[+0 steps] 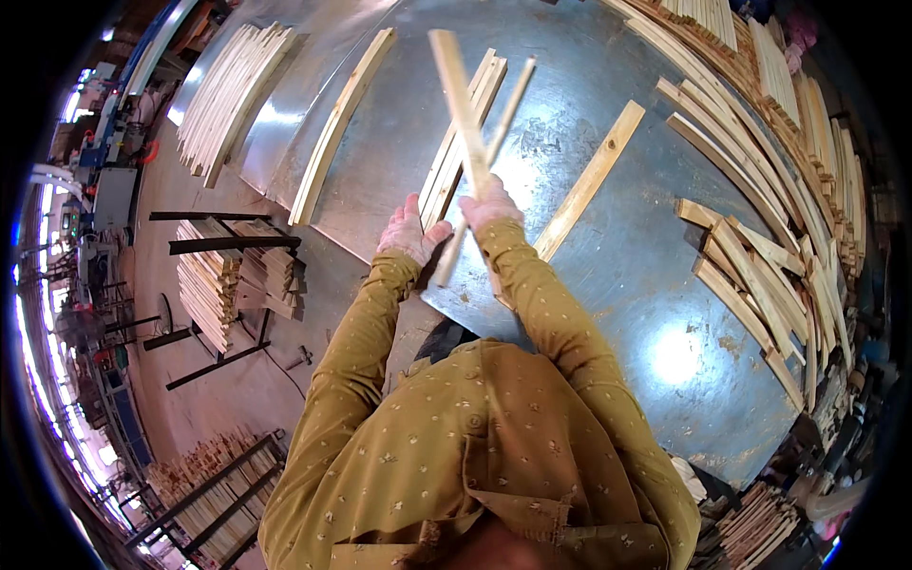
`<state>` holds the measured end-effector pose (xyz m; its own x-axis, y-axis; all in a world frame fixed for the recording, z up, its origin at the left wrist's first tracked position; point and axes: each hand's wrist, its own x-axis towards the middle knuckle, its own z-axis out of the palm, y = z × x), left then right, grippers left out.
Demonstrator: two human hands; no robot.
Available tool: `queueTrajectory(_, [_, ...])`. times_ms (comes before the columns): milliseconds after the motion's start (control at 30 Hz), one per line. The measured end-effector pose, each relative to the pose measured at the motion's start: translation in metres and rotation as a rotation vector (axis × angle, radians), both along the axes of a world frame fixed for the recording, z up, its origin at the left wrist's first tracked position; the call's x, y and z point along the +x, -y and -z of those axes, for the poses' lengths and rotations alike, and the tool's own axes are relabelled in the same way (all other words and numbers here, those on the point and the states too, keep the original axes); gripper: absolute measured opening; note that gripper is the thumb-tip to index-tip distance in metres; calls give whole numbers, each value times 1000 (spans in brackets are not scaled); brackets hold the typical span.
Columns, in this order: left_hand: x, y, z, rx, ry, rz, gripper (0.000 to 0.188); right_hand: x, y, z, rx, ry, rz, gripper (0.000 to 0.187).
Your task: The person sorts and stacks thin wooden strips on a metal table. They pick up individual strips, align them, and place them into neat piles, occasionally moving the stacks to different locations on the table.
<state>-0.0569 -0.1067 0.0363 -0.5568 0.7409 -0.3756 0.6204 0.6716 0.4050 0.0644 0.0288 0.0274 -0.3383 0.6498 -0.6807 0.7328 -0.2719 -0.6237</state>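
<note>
My right hand (491,203) is wrapped round a pale wooden strip (456,90), which is tilted and slightly blurred. Its far end points up and away over the metal table. A thinner wooden strip (511,109) crosses behind it and passes by the right hand; whether that hand also grips it, I cannot tell. My left hand (412,233) has its fingers stretched and thumb apart, holding nothing. It is beside the near end of two wooden strips (445,176) lying side by side on the table.
The metal table (608,313) carries one strip (594,180) right of my hands and another (344,123) to the left. A neat stack (233,100) lies far left, a loose pile (755,275) at right. Black racks (233,245) with wood stand on the left floor.
</note>
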Motion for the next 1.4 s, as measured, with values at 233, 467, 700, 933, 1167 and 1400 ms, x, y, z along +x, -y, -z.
queueTrajectory(233, [-2,13,7,-143,34,47,110,4,23,22,22,-210,354,75])
queueTrajectory(467, [1,1,-3,-170,18,143,122,7,32,25,84,101,-250,65])
queueTrajectory(700, [22,-11,-9,-269,-30,38,109,104,6,30,829,370,17,82])
queueTrajectory(933, [32,7,22,-29,-185,72,79,121,13,40,603,229,159,92])
queueTrajectory(1167, [46,0,-11,-245,-186,113,91,152,-11,52,-18,-1013,667,40])
queueTrajectory(1400, [53,-9,-7,-328,-182,83,102,184,-30,5,-721,-1538,802,60])
